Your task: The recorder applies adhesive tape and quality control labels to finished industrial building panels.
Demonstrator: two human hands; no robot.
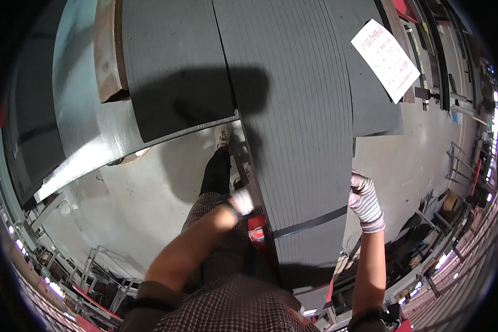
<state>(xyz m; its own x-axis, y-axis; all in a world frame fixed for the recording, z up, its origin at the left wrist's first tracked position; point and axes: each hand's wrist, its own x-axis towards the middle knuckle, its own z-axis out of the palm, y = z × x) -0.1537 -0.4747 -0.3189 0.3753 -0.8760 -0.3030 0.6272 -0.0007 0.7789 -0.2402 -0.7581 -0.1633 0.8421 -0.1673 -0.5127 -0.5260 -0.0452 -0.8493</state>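
Observation:
A long bundle of dark grey panels [293,127], lined with close parallel seams, stretches away in front of me. A dark strap [311,222] crosses its near part. My right hand [366,203], in a striped knit glove, is at the bundle's right edge just above the strap's end. Its fingers are curled in, and what they grip is hidden. At the left edge, my left hand [243,200] wears a pale glove; it is smeared by motion and its fingers are hidden beside the bundle.
Another dark panel [177,66] and a rusty metal bar [109,52] lie at the far left on a shiny metal sheet [83,110]. A white printed paper [385,60] rests at the far right. Metal racks [460,166] stand farther right. Something red [256,229] shows below my left hand.

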